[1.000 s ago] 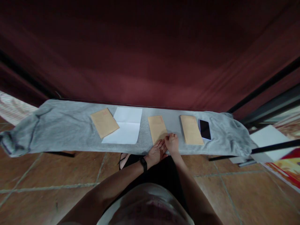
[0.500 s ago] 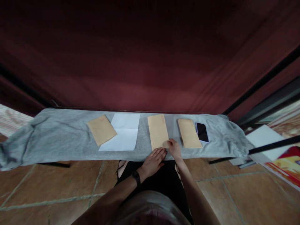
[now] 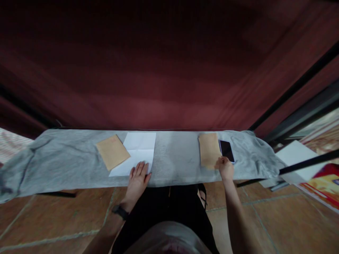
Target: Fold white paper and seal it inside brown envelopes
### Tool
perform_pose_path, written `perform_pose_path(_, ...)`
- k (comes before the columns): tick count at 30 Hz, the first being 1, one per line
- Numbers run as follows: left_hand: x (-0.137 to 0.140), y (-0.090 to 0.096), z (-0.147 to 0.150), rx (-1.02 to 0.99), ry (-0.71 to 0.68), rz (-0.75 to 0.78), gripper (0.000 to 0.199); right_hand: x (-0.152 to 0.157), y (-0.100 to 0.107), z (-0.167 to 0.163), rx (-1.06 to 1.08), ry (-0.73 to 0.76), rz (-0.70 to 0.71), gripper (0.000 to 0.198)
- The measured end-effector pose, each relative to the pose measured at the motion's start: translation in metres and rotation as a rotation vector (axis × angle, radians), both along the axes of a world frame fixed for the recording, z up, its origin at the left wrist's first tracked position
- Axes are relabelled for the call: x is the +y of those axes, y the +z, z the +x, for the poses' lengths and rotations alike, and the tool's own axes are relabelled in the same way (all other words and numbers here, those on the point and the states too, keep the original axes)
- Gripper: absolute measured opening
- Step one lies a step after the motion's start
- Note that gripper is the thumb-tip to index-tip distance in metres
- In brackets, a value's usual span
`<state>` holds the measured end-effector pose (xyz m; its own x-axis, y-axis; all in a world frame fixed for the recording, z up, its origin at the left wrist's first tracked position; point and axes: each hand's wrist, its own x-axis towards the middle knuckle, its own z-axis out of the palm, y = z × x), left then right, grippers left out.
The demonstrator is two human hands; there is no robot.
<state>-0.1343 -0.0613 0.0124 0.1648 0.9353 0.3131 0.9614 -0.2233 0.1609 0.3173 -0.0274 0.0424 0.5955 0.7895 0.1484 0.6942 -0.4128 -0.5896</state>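
My left hand point(image 3: 138, 176) lies flat, fingers spread, on the lower right corner of a creased white sheet of paper point(image 3: 140, 141). A tan envelope point(image 3: 112, 151) rests at a slant over that sheet's left side. At the right, my right hand point(image 3: 225, 168) pinches the lower right corner of another tan envelope point(image 3: 209, 150), which lies over or on top of the envelopes there. How many are beneath it I cannot tell. A phone point(image 3: 227, 151) with a dark screen lies just beyond my right hand, beside that envelope.
A grey cloth point(image 3: 174, 158) covers the narrow table, with folds at both ends. Behind it rises a dark red panel point(image 3: 169, 88). Black bars point(image 3: 309, 163) stand at the right, near a white board point(image 3: 296, 155) and a colourful box point(image 3: 325, 183).
The envelope from the middle has gone right with my right hand, onto the envelope pile beside the phone. My left hand has let go of it and moved left onto the white paper.
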Motion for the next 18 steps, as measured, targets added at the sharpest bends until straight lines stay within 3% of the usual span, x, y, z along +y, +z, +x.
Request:
perform_pose_path(4, 0.001, 0.006, -0.023, 0.032, -0.046, -0.084, 0.045, -0.005, -0.007, 0.003, -0.152, -0.056, -0.094, 0.036)
perform_pose_path(9, 0.011, 0.02, -0.024, 0.03, -0.115, -0.17, 0.04, -0.009, -0.013, -0.001, -0.35, -0.042, 0.048, 0.035)
perform_pose_path(14, 0.018, 0.03, 0.024, -0.029, -0.212, -0.121, 0.038, -0.005, -0.016, -0.049, -0.171, 0.353, 0.299, 0.038)
perform_pose_path(18, 0.011, 0.031, 0.082, -0.029, -0.326, -0.093, 0.036, -0.004, -0.028, -0.115, 0.002, 0.726, 0.327, 0.051)
